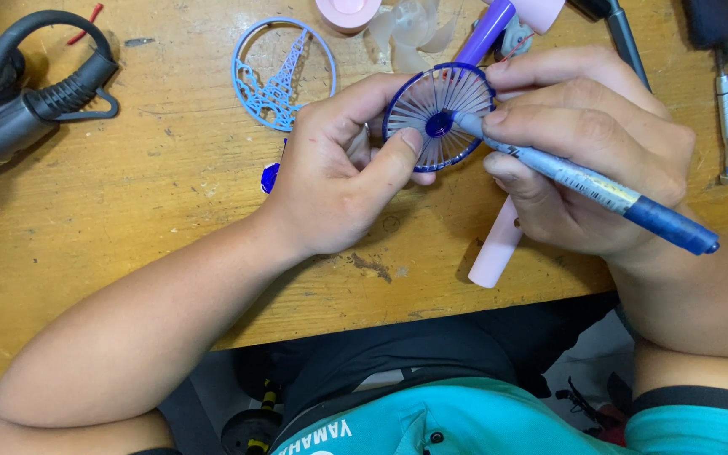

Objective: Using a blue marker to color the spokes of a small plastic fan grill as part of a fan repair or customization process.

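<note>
Head view: left hand (330, 181) pinches the round blue fan grille (438, 116) just above the worktop (170, 194), its grip clamped on the rim. Right hand (587, 139), grip closed on a blue marker (587, 181), colours the grille's hub. Judged mid-colouring; next needs a steady tip and grille.

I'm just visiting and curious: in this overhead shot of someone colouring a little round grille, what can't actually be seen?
- Pen tip: pressed into the blue round grille hub, hidden by the right hand fingers.
- Pink tube: upper part hidden beneath the right hand.
- Small blue piece: mostly behind the left hand.
- Pink round part and clear fan blades: cut off by the top edge.
- Black cable: runs off the left edge.
</note>
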